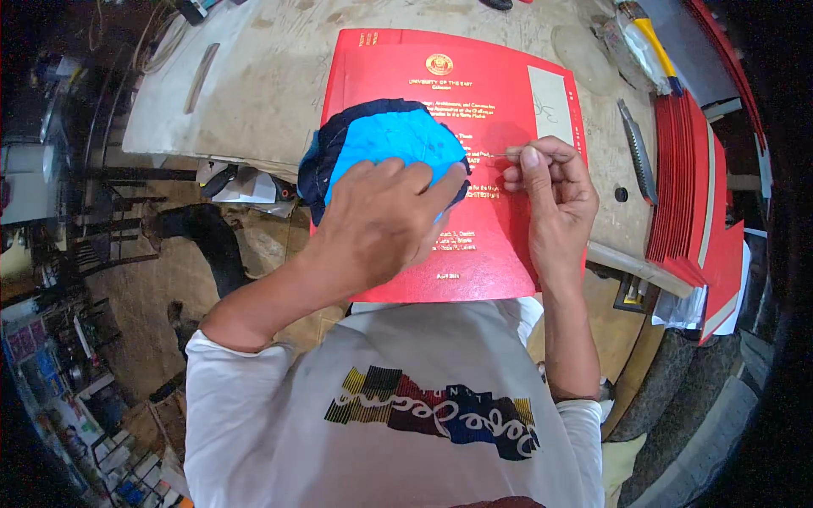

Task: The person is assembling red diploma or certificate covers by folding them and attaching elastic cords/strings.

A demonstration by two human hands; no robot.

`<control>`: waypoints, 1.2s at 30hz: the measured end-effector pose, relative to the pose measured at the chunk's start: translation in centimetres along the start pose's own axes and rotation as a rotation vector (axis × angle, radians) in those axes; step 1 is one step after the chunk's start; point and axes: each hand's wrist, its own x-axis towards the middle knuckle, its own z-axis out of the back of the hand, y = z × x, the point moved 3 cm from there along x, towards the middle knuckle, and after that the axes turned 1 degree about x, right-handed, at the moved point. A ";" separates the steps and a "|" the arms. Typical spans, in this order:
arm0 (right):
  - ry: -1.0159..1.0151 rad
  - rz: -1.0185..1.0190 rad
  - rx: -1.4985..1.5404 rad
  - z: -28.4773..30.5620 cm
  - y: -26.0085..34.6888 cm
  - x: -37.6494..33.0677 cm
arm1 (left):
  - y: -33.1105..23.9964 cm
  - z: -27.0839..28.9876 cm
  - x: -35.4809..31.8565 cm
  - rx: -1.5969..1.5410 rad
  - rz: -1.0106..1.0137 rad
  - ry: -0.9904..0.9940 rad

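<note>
A red book cover [500,267] with gold lettering and a round gold emblem lies at the table's front edge. Bunched on its left part is a blue cloth [394,135] with dark navy edges. My left hand [381,212] grips this cloth from above, fingers curled into it, pressing it on the cover. Over the cover's right side, my right hand [559,190] is closed in a pinch, thumb against the fingers. Whether something small sits between those fingertips I cannot make out. Underneath the cover, a red sheet with a pale strip [552,97] sticks out.
On the worn table [254,102], right of the cover, lie a utility knife [637,152] and a small black cap [622,195]. A yellow-handled brush [650,42] is farther back. Red covers [686,178] stand stacked along the right edge. A dark stool-like shape [203,237] stands at left.
</note>
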 end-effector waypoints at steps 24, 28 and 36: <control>0.077 0.046 0.094 4.2 0.5 -1.0 | -3.1 -0.4 1.9 -0.025 -0.050 -0.106; 0.064 0.034 0.157 3.8 1.0 -2.0 | -0.1 1.3 0.7 -0.150 -0.003 -0.229; 0.010 -0.057 0.241 4.3 1.7 -3.0 | 9.1 7.7 -4.7 0.224 0.358 -0.334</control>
